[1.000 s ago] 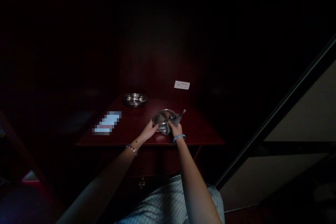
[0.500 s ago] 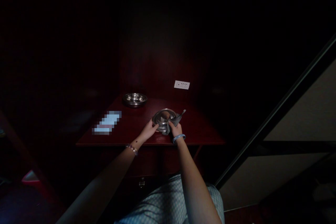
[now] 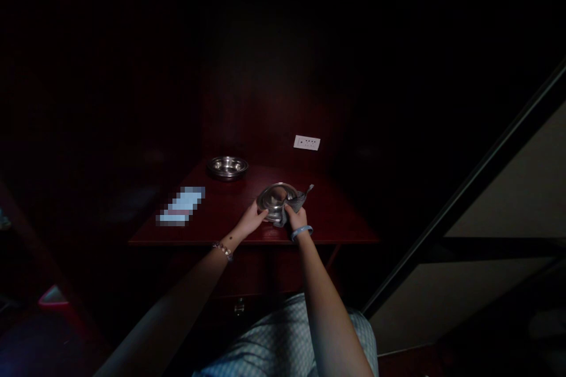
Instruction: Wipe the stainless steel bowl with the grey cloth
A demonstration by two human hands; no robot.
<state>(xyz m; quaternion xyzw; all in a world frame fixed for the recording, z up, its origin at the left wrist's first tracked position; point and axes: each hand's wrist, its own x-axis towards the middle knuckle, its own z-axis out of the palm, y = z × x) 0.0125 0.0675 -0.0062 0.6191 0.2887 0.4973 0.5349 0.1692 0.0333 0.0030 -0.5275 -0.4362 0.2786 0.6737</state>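
A shiny round metal dish (image 3: 275, 195) is held tilted over the front part of the dark red table (image 3: 336, 221). My left hand (image 3: 253, 218) grips its left rim, thumb on the inner side. At the dish's right edge my right hand (image 3: 295, 217) is closed on a grey cloth (image 3: 299, 205), pressing it to the rim with the thumb inside. One corner of the cloth sticks up to the right. The fingers beneath the dish are hidden. Farther back on the left sits a stack of similar metal dishes (image 3: 227, 168), apart from both hands.
A pixelated pale blue flat item (image 3: 182, 206) lies on the table's left side. On the back wall is a white socket plate (image 3: 306, 142). Below the table front shows a small metal latch (image 3: 239, 306). A dark-framed pale panel (image 3: 499, 188) slants along the right.
Both hands, the dish and the cloth look almost the same as before. The whole view has shifted very slightly.
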